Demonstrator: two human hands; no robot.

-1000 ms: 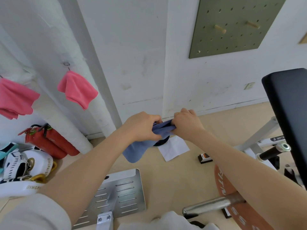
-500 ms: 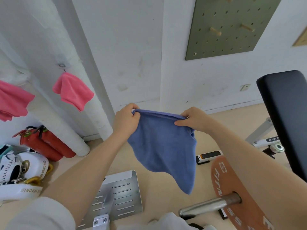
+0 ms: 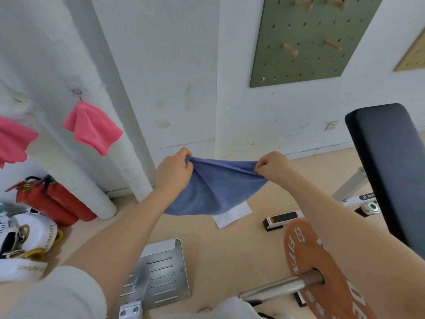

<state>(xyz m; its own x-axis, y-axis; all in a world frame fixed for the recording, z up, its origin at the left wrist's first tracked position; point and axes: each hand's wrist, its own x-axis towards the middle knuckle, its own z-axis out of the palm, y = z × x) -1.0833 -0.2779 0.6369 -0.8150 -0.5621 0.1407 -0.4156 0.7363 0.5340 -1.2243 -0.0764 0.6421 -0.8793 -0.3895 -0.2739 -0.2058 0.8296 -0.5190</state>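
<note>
1. the blue cloth hangs in the air in front of the wall, well above the floor. its top edge is stretched between the two hands.
2. the left hand pinches one end of that edge, its fingers curled tight on the fabric. the right hand pinches the other end the same way.
3. both holds take only a little of the hem, so a sharp tug or shake could pull one end free. the cloth would then swing down from the other hand.
4. the fabric is bunched in folds near the left hand. if it is folded or hung like this, it would likely come out uneven.
5. the lower edge droops loose over a white sheet of paper. lowering the hands could drag it across the paper and the floor.
6. the right forearm passes close to the orange weight plate and the black bench pad, so a wide swing could knock them.
7. the floor is pale beige. it carries a slotted metal plate, a small black-and-orange box and the steel bar of the weight.
8. the wall is white and scuffed, with a green pegboard that has wooden pegs. a pink cloth hangs from a hook on a white pillar, with red fire extinguishers and white gear at its foot.
</note>
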